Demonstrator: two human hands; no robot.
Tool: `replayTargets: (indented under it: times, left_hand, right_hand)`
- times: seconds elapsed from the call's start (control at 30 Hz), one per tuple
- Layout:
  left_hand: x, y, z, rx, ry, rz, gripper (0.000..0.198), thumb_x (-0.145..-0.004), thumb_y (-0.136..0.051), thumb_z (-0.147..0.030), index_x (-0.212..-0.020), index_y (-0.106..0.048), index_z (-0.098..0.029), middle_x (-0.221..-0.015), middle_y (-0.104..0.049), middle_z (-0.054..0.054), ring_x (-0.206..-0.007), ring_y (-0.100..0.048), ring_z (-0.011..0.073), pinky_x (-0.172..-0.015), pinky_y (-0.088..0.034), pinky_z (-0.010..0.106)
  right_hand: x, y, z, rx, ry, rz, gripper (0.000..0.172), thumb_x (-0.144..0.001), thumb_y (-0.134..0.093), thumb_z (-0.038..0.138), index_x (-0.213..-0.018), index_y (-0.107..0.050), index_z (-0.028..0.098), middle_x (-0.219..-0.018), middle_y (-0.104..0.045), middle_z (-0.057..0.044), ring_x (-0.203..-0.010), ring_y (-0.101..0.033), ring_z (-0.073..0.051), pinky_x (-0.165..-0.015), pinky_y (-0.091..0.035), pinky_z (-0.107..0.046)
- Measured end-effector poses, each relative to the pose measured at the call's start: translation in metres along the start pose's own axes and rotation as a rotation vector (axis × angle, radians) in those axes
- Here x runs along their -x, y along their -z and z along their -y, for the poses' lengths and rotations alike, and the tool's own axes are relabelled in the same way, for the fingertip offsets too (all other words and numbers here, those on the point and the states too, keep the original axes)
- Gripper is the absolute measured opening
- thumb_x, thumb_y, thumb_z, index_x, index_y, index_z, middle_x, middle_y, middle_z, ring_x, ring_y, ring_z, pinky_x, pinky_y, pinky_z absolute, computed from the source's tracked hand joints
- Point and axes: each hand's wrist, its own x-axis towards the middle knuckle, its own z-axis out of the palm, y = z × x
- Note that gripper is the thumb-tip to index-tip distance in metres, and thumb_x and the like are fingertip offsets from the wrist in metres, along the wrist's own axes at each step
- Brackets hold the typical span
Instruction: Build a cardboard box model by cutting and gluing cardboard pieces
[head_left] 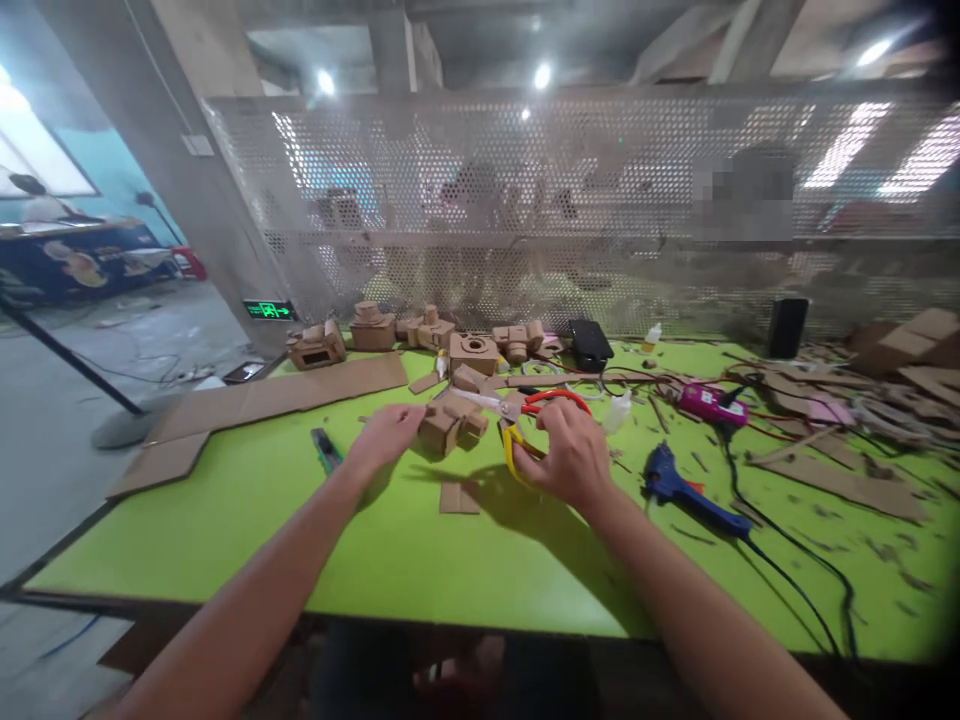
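My right hand (571, 455) is closed round the red and yellow handles of a pair of scissors (525, 408), whose blades point left toward a small cardboard model (448, 425). My left hand (384, 437) rests at the model's left side, fingers curled against it. A small flat cardboard piece (459, 497) lies on the green table (405, 550) just in front of the model.
Several finished cardboard models (371, 328) stand along the table's back edge. A blue glue gun (679, 490) with a black cord lies at the right, a pink device (711, 404) behind it. Large cardboard sheets (285, 395) lie at the left, scraps at the right. A perforated metal screen (525, 200) stands behind.
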Motion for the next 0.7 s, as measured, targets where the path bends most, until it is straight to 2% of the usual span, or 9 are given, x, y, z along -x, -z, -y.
replayTargets:
  times: [0.07,0.1,0.13,0.2,0.3,0.37,0.47,0.53,0.7]
  left_hand:
    - [0.015,0.009,-0.014,-0.020,-0.068,-0.090,0.033,-0.083,-0.056,-0.048,-0.084,-0.071,-0.018,-0.095,-0.073,0.010,-0.093,-0.063,0.0259,-0.074,-0.050,0.032]
    - [0.025,0.011,-0.020,-0.012,-0.110,-0.095,0.038,-0.087,-0.052,-0.051,-0.091,-0.072,-0.019,-0.101,-0.072,0.009,-0.092,-0.063,0.0239,-0.073,-0.049,0.031]
    - [0.035,0.011,-0.027,0.006,-0.165,-0.046,0.043,-0.089,-0.048,-0.053,-0.094,-0.072,-0.018,-0.100,-0.072,0.009,-0.086,-0.063,0.0221,-0.070,-0.049,0.030]
    - [0.053,0.006,-0.038,0.024,-0.217,0.101,0.045,-0.090,-0.049,-0.055,-0.093,-0.072,-0.016,-0.084,-0.071,0.007,-0.072,-0.061,0.0187,-0.064,-0.047,0.028]
    - [0.070,-0.005,-0.045,0.017,-0.164,0.068,0.040,-0.085,-0.061,-0.053,-0.079,-0.071,-0.014,-0.063,-0.063,0.003,-0.058,-0.054,0.0142,-0.056,-0.041,0.025]
    - [0.075,-0.009,-0.045,0.079,-0.074,0.022,0.038,-0.081,-0.066,-0.050,-0.072,-0.069,-0.013,-0.060,-0.062,0.002,-0.055,-0.053,0.0124,-0.054,-0.040,0.025]
    - [0.079,-0.007,-0.042,0.223,0.022,0.050,0.033,-0.076,-0.072,-0.045,-0.084,-0.071,-0.013,-0.067,-0.066,0.002,-0.055,-0.054,0.0116,-0.055,-0.043,0.024]
    - [0.083,-0.004,-0.040,0.202,0.031,0.066,0.033,-0.075,-0.073,-0.044,-0.085,-0.073,-0.013,-0.065,-0.066,0.002,-0.055,-0.054,0.0116,-0.054,-0.041,0.024]
    - [0.098,0.000,-0.036,0.133,0.009,0.003,0.028,-0.075,-0.071,-0.039,-0.065,-0.074,-0.013,-0.053,-0.062,0.003,-0.050,-0.051,0.0115,-0.049,-0.036,0.024]
  right_hand:
    - [0.000,0.001,0.001,-0.008,0.027,0.014,0.025,-0.081,-0.062,0.041,-0.080,-0.047,0.021,-0.078,-0.055,-0.007,-0.073,-0.049,-0.022,-0.065,-0.038,-0.035]
    - [0.000,0.001,0.002,-0.014,0.048,0.020,0.025,-0.081,-0.061,0.042,-0.081,-0.048,0.021,-0.079,-0.055,-0.007,-0.074,-0.049,-0.023,-0.067,-0.039,-0.035]
    - [0.000,0.001,0.003,-0.021,0.073,0.024,0.025,-0.082,-0.061,0.042,-0.081,-0.048,0.021,-0.080,-0.056,-0.008,-0.075,-0.049,-0.024,-0.067,-0.039,-0.036]
    - [0.000,0.002,0.006,-0.035,0.131,0.022,0.025,-0.084,-0.061,0.043,-0.082,-0.049,0.021,-0.082,-0.057,-0.009,-0.077,-0.049,-0.024,-0.069,-0.039,-0.036]
    - [0.000,0.004,0.009,-0.046,0.195,0.001,0.027,-0.085,-0.061,0.044,-0.081,-0.049,0.021,-0.082,-0.058,-0.010,-0.078,-0.050,-0.025,-0.070,-0.041,-0.037]
    - [0.000,0.005,0.010,-0.042,0.224,-0.014,0.027,-0.085,-0.062,0.045,-0.080,-0.049,0.021,-0.080,-0.058,-0.010,-0.077,-0.050,-0.025,-0.070,-0.041,-0.037]
    - [0.000,0.007,0.011,-0.050,0.289,-0.022,0.027,-0.084,-0.064,0.043,-0.079,-0.049,0.022,-0.080,-0.059,-0.010,-0.079,-0.051,-0.026,-0.071,-0.042,-0.038]
    - [0.000,0.008,0.011,-0.075,0.336,-0.032,0.026,-0.084,-0.065,0.042,-0.079,-0.049,0.022,-0.081,-0.060,-0.010,-0.080,-0.052,-0.026,-0.072,-0.042,-0.038]
    - [0.000,0.008,0.017,-0.144,0.414,-0.059,0.024,-0.084,-0.066,0.040,-0.081,-0.050,0.022,-0.081,-0.061,-0.008,-0.080,-0.053,-0.024,-0.072,-0.042,-0.037]
